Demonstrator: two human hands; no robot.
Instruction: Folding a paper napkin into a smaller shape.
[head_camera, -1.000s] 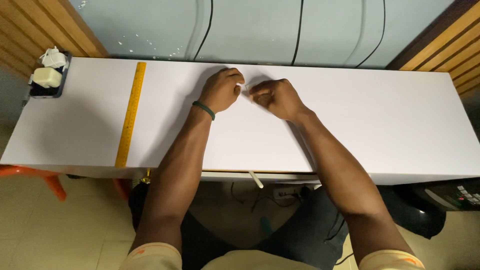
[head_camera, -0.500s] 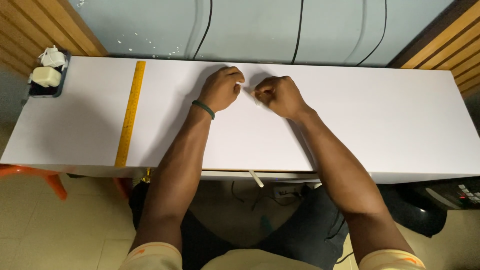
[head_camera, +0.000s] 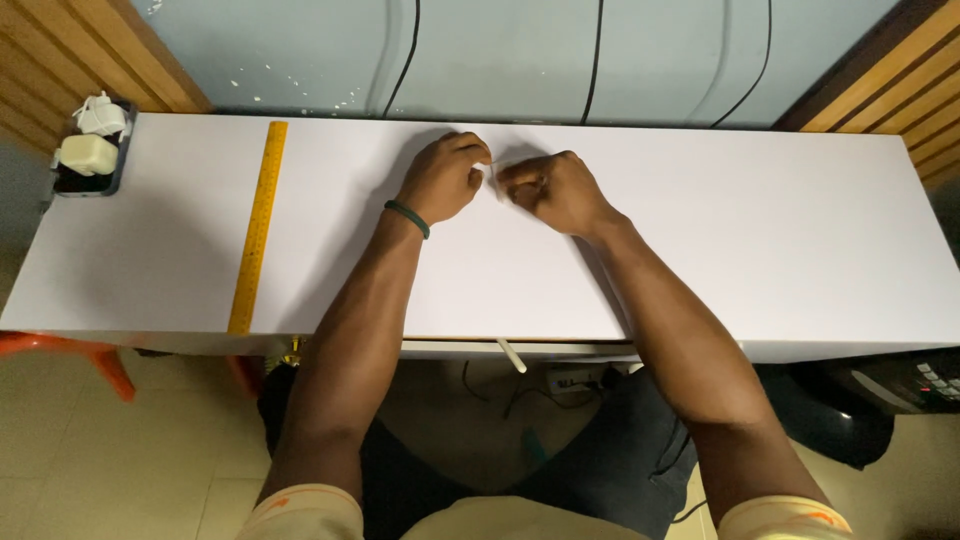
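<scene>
My left hand (head_camera: 445, 180) and my right hand (head_camera: 545, 187) sit close together near the far edge of the long white tabletop (head_camera: 780, 230), knuckles up, both curled into loose fists. Between the two hands I am pinching a small, thin, whitish piece (head_camera: 490, 167), perhaps a strip or scrap of paper; it is so slight and so much hidden by my fingers that I cannot tell what it is or how it is shaped. The fingertips of both hands are closed on it, thumbs tucked in, and the piece is held just above or right against the white surface, I cannot tell which. A dark green band (head_camera: 407, 217) rings my left wrist.

As for how far the work has come, I judge it is in the middle of a fine, two-handed handling of that little piece: nothing finished lies on the tabletop near my hands, and no other loose part shows beside them. The long yellow ruler (head_camera: 258, 226) lies flat well off to my left, running from the far edge to the near edge, untouched. At the far left corner a small dark tray (head_camera: 62, 181) holds a cream-coloured block (head_camera: 88, 153) and a white plug with its cord (head_camera: 101, 113), also well apart from my hands.
</scene>
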